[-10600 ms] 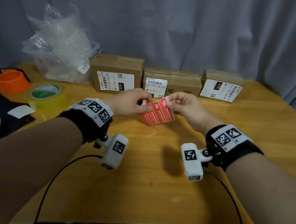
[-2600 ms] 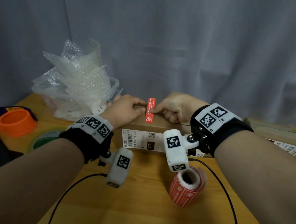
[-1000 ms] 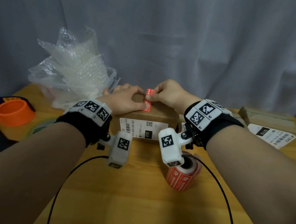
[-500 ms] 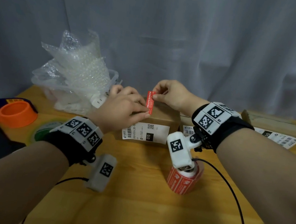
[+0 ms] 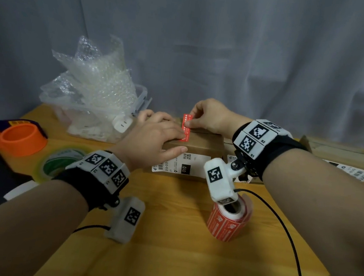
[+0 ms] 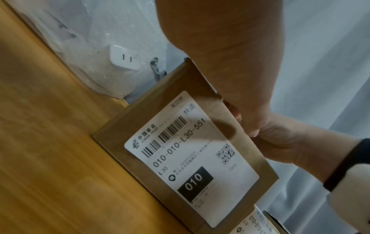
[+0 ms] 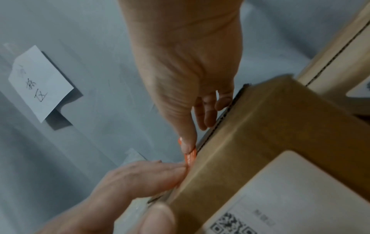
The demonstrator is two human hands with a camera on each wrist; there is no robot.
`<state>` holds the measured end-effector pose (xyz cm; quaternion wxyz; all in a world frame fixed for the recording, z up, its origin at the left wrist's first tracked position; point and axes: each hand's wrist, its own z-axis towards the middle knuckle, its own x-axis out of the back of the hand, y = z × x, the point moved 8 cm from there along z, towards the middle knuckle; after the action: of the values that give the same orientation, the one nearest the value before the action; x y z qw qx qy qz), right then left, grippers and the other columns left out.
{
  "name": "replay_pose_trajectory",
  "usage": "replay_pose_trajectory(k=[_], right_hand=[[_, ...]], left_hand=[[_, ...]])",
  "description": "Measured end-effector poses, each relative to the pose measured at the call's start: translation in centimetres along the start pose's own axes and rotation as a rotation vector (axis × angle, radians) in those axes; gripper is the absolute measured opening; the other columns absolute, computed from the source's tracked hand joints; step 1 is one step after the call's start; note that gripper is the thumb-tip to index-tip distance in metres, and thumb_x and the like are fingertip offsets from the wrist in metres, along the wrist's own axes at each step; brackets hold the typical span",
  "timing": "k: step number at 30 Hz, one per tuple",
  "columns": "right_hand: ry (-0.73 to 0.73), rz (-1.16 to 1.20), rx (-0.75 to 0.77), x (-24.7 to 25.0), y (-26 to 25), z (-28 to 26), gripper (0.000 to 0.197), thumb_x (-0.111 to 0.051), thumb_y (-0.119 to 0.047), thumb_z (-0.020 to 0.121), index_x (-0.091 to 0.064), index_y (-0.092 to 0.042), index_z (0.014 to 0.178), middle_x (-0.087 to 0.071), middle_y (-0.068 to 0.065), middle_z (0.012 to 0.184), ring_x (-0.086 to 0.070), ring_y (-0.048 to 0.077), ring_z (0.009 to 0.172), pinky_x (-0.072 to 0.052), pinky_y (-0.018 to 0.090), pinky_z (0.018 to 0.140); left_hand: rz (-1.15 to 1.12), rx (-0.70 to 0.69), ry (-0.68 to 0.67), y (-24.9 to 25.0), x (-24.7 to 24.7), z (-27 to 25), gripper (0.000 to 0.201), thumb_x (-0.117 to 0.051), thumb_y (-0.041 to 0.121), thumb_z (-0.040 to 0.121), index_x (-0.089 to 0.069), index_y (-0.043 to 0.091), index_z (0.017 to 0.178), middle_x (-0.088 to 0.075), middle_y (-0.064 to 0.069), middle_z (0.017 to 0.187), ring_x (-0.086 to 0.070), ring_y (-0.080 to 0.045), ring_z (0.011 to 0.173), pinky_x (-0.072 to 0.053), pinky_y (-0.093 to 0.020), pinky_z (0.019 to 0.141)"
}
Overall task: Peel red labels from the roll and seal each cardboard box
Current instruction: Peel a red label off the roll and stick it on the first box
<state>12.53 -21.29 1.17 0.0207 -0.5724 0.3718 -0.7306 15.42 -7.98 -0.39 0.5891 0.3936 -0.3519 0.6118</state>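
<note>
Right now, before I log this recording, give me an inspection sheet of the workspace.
Surface: wooden table, bare at the front.
Job's things: red label lies across the top seam of the cardboard box; label roll stands upright in front; more boxes to the right.
Clutter: bubble wrap bag, white charger, orange tape dispenser, green tape roll.
Hands: left hand presses the label's lower end with straight fingers; right hand pinches its upper end.
Cables: black cable runs across the table from the right wrist.
Surroundings: grey curtain behind.
</note>
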Motion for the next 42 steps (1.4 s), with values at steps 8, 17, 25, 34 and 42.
replay_pose_trajectory(k=[8,17,25,34,42], right_hand=[[-0.001,0.017,-0.023,-0.2,0.3,0.3,0.027,-0.073,-0.024,0.079,-0.068,-0.005,0.098,-0.064,0.003,0.088,-0.056,0.013,0.080,-0.042,0.015,0.060],[-0.005,-0.188,0.011,-0.3,0.3,0.5,0.040,-0.071,-0.036,0.079,-0.059,-0.007,0.105,-0.054,-0.001,0.089,-0.053,0.017,0.086,-0.041,0.025,0.064],[0.168,-0.347,-0.036,1.9,0.7,1.8,0.036,-0.061,-0.034,0.085,-0.056,-0.009,0.111,-0.062,0.010,0.115,-0.058,0.030,0.109,-0.045,0.034,0.086],[-0.433,-0.551,0.189,-2.2,1.1,-4.4,0.055,-0.027,-0.047,0.098,-0.015,-0.030,0.149,-0.009,-0.011,0.159,0.002,0.014,0.148,0.009,0.047,0.119],[-0.372,-0.577,0.254,-2.3,-0.4,-5.1,0.049,-0.025,-0.041,0.100,-0.022,-0.030,0.147,-0.017,-0.015,0.157,0.003,0.008,0.147,0.015,0.046,0.118]], left_hand=[[-0.021,0.011,0.018,-0.1,-0.2,0.3,0.049,-0.039,0.058,0.083,-0.067,0.027,0.109,-0.068,0.011,0.111,-0.047,-0.012,0.119,-0.014,-0.031,0.096],[-0.043,0.032,-0.034,-0.5,-0.5,0.8,0.056,-0.034,0.060,0.079,-0.068,0.028,0.110,-0.064,0.004,0.113,-0.046,-0.012,0.116,-0.014,-0.031,0.096],[-0.047,0.033,0.003,-0.6,-0.2,0.9,0.054,-0.035,0.058,0.081,-0.071,0.026,0.105,-0.065,0.003,0.109,-0.041,-0.006,0.109,-0.013,-0.025,0.092],[-0.195,0.291,-0.069,-2.4,-0.7,1.8,0.036,-0.053,0.038,0.091,-0.062,0.018,0.119,-0.063,-0.002,0.116,-0.058,-0.019,0.109,-0.045,-0.034,0.096],[0.090,0.326,-0.313,-2.2,-2.9,1.3,0.052,-0.019,0.034,0.100,-0.022,0.014,0.149,-0.022,-0.002,0.158,-0.018,-0.014,0.146,-0.007,-0.035,0.119]])
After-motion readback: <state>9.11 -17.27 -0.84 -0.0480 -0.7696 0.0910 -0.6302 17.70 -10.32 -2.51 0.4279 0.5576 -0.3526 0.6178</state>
